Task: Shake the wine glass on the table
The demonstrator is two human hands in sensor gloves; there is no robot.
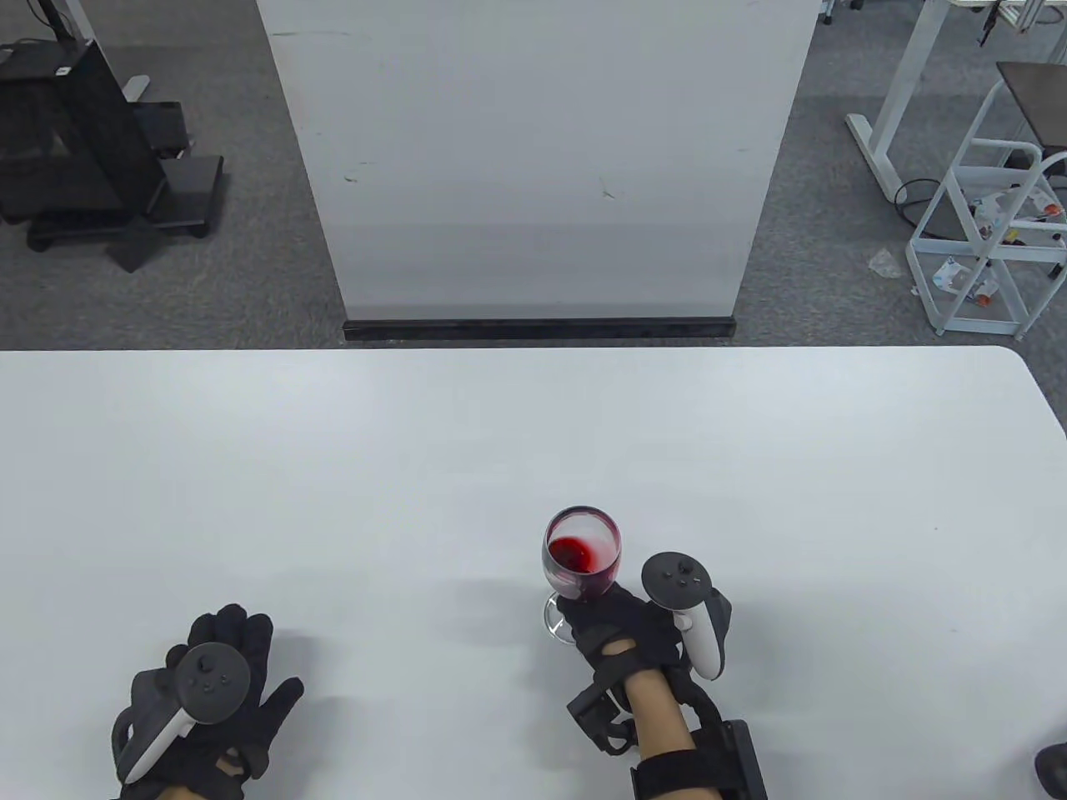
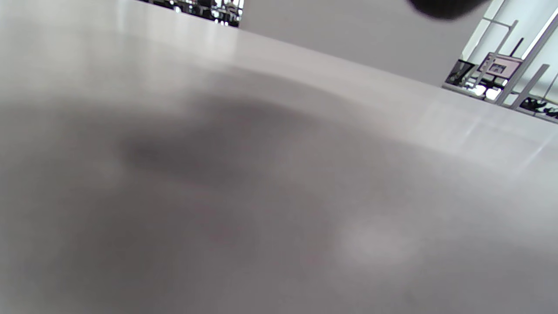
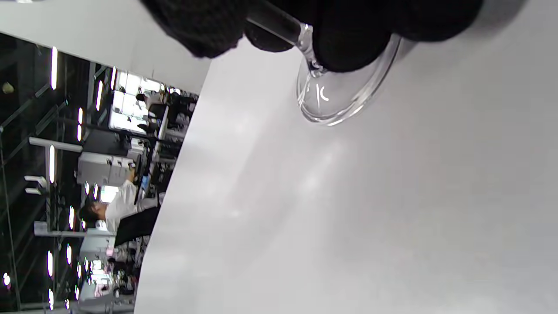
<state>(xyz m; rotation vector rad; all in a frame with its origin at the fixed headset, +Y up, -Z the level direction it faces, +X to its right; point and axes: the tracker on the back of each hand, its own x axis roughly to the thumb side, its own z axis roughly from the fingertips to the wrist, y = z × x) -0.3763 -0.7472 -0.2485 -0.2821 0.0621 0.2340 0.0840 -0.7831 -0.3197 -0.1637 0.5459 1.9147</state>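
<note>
A clear wine glass (image 1: 583, 557) with a little red wine in it stands on the white table (image 1: 533, 450), front centre. The wine is slanted up one side of the bowl. My right hand (image 1: 621, 625) grips the glass at its stem, just under the bowl. In the right wrist view my gloved fingers (image 3: 348, 35) wrap the stem above the round foot (image 3: 335, 102), which is on or just above the table. My left hand (image 1: 218, 667) rests flat on the table at the front left, fingers spread, holding nothing. The left wrist view shows only blurred table (image 2: 279, 174).
A white upright board (image 1: 538, 158) stands just beyond the table's far edge. A black stand (image 1: 83, 142) is on the floor at the back left, and a white rack (image 1: 992, 233) at the back right.
</note>
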